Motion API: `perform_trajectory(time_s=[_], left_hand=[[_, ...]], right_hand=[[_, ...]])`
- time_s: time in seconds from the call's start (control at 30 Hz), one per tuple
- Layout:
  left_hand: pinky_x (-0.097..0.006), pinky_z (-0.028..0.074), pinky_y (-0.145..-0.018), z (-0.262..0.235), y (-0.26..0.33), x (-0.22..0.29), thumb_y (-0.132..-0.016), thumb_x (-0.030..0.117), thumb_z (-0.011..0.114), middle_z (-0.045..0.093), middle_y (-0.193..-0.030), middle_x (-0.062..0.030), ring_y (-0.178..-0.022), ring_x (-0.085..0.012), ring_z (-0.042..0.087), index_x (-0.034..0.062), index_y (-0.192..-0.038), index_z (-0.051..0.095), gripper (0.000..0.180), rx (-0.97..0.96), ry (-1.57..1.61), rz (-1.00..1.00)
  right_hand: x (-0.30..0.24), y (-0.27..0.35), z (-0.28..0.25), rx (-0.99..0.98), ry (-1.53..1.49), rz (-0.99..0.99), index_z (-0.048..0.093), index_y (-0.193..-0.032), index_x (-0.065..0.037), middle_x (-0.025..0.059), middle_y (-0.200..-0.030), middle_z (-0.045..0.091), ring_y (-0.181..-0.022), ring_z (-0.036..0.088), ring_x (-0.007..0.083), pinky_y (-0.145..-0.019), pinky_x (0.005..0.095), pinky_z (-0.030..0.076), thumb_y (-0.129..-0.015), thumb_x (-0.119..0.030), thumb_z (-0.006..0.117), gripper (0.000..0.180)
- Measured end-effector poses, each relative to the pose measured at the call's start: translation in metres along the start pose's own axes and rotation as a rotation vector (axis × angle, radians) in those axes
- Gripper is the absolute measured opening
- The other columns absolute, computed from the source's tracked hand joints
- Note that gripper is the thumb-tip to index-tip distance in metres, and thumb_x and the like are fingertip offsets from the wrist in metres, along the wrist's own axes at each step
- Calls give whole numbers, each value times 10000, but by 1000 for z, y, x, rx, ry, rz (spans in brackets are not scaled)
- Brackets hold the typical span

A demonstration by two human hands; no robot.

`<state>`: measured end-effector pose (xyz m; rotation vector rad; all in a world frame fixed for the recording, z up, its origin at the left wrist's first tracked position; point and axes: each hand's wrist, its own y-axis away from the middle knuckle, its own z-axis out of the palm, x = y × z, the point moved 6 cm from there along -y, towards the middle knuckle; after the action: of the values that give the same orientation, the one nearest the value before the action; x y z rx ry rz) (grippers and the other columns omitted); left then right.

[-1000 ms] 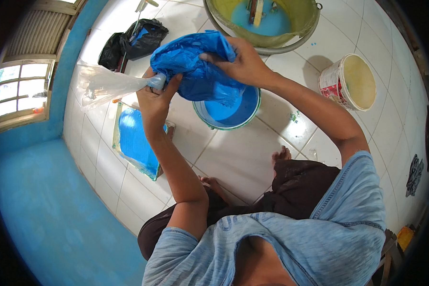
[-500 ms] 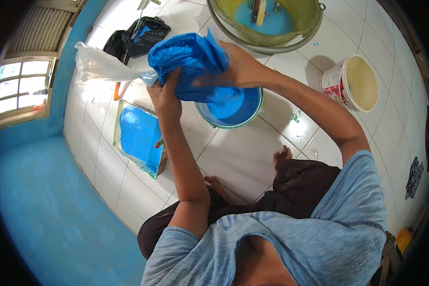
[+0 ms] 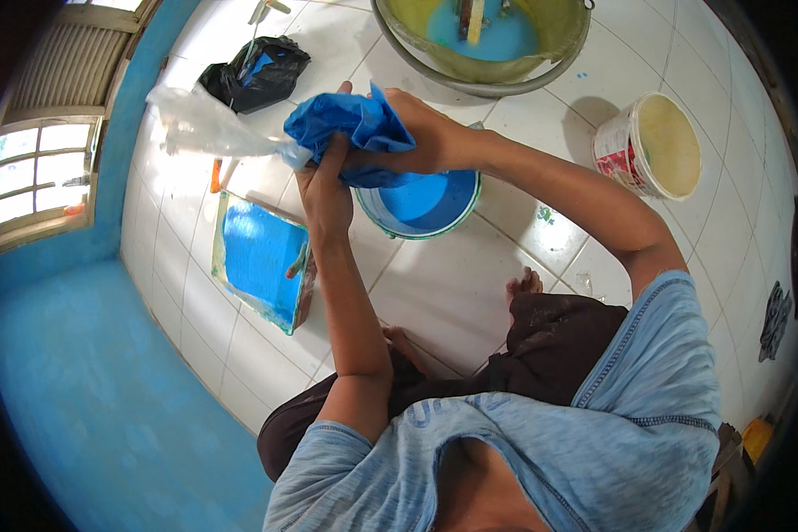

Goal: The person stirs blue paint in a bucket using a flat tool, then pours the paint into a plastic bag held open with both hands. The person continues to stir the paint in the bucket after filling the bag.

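Between my hands is a crumpled plastic bag, its blue paint-coated part (image 3: 346,120) bunched up and its clear end (image 3: 217,129) trailing off to the left. My left hand (image 3: 328,182) is closed round the bag near where clear meets blue. From the right, my right hand (image 3: 426,137) grips and squeezes the blue part; some of its fingers are hidden behind the plastic. Just below the bag stands a bucket of blue paint (image 3: 430,204) on the floor, its far rim partly covered by my hands and the bag.
A paint tray (image 3: 262,262) coated in blue lies left of my left forearm. Behind it is a black plastic bag (image 3: 279,75). A large basin (image 3: 399,44) with bluish water stands at the far side, a white bucket (image 3: 616,151) to the right. A blue wall (image 3: 106,381) bounds the left.
The blue part of the bag has been bunched smaller between my hands. My right hand has moved left and slightly down, closer to my left hand.
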<state>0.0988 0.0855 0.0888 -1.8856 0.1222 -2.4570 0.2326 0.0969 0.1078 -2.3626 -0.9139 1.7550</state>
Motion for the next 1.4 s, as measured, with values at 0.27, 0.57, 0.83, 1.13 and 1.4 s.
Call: perform_trajectory(time_s=[0.27, 0.57, 0.83, 1.13, 1.4], left_hand=[[-368, 459, -1001, 2, 5, 3, -887, 8, 530, 603, -1208, -263, -1048, -256, 629, -146, -1128, 535, 286, -90, 99, 57], [-364, 535, -899, -1, 6, 20, -871, 43, 587, 617, -1199, -204, -1128, -295, 603, -63, -1222, 519, 373, -184, -229, 83], [-285, 507, -843, -3, 5, 45, -711, -39, 765, 667, -1052, -86, -960, -163, 628, -3, -1123, 611, 442, -289, -584, -61], [-287, 540, -711, -11, -2, 50, -763, -36, 739, 696, -810, -64, -701, -130, 642, -36, -982, 650, 237, -228, -660, 23], [-237, 528, -679, -34, -6, 45, -782, -62, 705, 648, -878, -80, -735, -116, 622, -79, -1052, 610, 287, -210, -598, -65]], right_hand=[[16, 15, 22, -204, 479, -134, 659, -778, -108, 106, -688, 657, -703, 655, 298, -1124, 568, 205, -745, -308, 717, 211], [25, 18, 21, -118, 315, -240, 647, -819, -88, 123, -755, 650, -800, 644, 311, -1130, 607, 155, -724, -286, 720, 231], [28, 22, 8, -93, 35, 38, 548, -1229, -81, 137, -1172, 618, -1145, 559, 322, -1151, 610, 104, -837, -250, 645, 437], [35, 29, 2, 155, 20, -36, 544, -1237, -81, 180, -1092, 606, -1028, 551, 372, -1004, 465, 364, -732, -158, 721, 540], [31, 21, -22, 164, -48, 123, 650, -1085, -49, 139, -959, 667, -907, 623, 244, -863, 354, 464, -760, -209, 762, 379]])
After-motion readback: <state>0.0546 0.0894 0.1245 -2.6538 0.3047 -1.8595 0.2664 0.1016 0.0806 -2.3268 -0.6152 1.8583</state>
